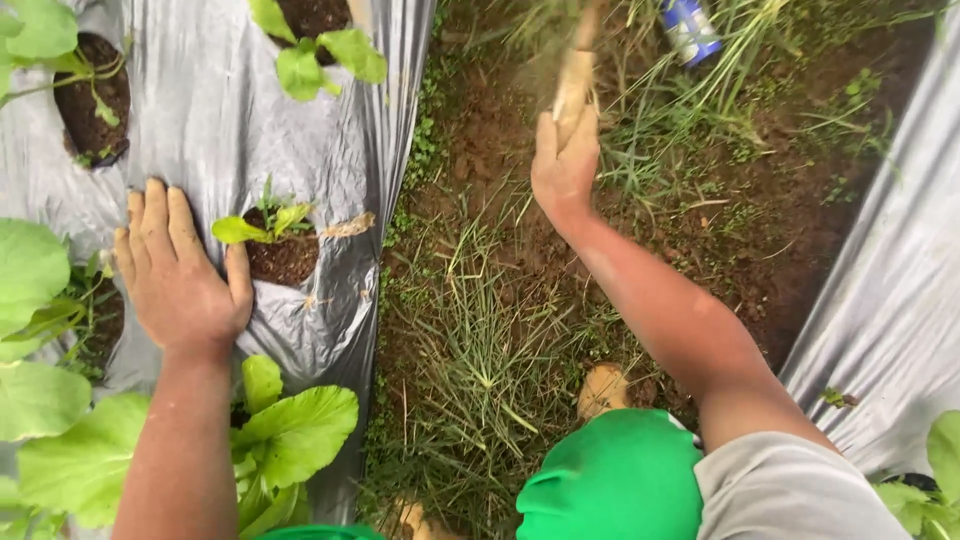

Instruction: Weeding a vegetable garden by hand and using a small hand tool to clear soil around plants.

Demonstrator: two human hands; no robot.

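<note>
My left hand [178, 272] lies flat, fingers apart, on silver plastic mulch sheet [215, 110], its thumb at the rim of a soil hole [285, 262] with a small green seedling [262, 224]. My right hand [563, 170] reaches out over the grassy furrow [480, 330] and is shut on a blurred tan clump [574, 78], possibly pulled weeds with soil; what it is cannot be told for sure.
Leafy green plants [290, 430] grow from other holes in the left sheet. A second silver sheet [900, 290] covers the bed on the right. A blue can [690, 28] lies in the weeds at the far end. A green-clad knee [615, 480] is below.
</note>
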